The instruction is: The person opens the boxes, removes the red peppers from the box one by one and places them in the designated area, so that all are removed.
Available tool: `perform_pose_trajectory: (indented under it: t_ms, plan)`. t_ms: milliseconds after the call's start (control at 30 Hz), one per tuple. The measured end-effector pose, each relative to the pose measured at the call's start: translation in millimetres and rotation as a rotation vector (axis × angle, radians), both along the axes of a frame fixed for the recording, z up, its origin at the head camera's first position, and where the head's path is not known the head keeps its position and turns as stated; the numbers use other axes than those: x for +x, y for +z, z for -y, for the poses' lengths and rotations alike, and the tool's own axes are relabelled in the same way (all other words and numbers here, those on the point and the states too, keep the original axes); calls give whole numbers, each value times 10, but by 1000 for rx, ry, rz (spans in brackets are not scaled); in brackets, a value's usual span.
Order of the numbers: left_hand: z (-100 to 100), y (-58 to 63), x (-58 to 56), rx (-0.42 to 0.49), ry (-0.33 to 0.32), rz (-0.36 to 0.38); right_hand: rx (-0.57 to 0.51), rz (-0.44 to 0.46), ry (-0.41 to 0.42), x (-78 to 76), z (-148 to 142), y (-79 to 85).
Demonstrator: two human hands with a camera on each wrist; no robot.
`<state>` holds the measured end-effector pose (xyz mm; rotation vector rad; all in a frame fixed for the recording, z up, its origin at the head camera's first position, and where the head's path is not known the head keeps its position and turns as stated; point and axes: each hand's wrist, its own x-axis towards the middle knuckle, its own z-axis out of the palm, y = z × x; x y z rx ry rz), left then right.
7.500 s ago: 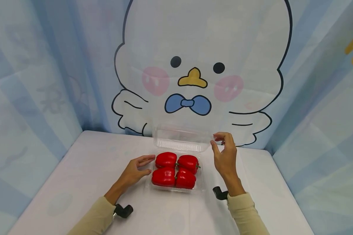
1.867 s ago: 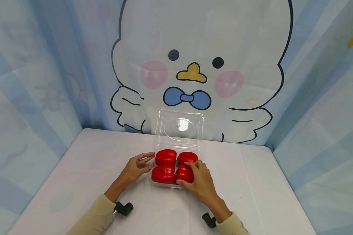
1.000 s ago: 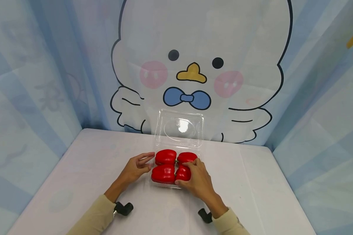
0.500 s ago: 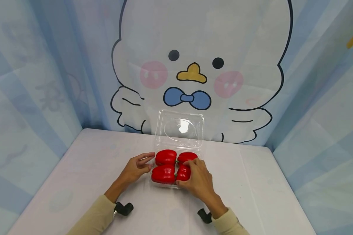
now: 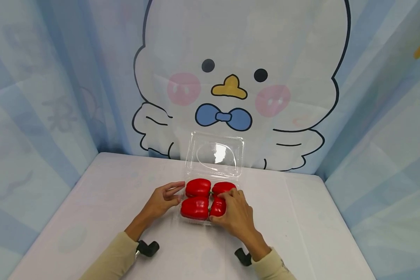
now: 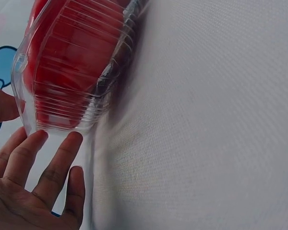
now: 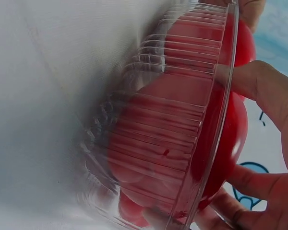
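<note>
A clear plastic clamshell container (image 5: 197, 221) stands on the table with several red bell peppers in two rows. Its lid (image 5: 204, 155) is raised at the back. With thumb and fingers, my right hand (image 5: 237, 216) grips the front right bell pepper (image 5: 217, 207), which sits in the container; the right wrist view shows the thumb inside the rim. My left hand (image 5: 162, 200) is at the container's left side, fingers fairly straight, fingertips touching the clear wall (image 6: 62, 122) in the left wrist view. The front left bell pepper (image 5: 195, 208) lies beside the gripped one.
A white cloth covers the table (image 5: 91, 217). Behind it hangs a curtain (image 5: 301, 97) printed with a cartoon bird, close to the raised lid. Blue and white curtains (image 5: 31, 116) flank both sides. A black wrist mount (image 5: 148, 248) sits at each cuff.
Since the oldest frame my right hand has left the lid's edge and come down to the front right pepper; the lid now leans farther back. In the last second almost nothing has moved.
</note>
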<state>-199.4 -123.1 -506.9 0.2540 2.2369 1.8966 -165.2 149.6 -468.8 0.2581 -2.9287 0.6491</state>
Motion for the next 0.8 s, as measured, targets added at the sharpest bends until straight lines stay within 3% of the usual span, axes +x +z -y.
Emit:
perform_pose_trajectory:
  t_ms: [433, 800]
  plan:
    - [-5, -30, -7, 8, 7, -2, -78, 46, 13, 34, -74, 163]
    - [-10, -29, -19, 0, 12, 1, -87, 25, 17, 28, -154, 235]
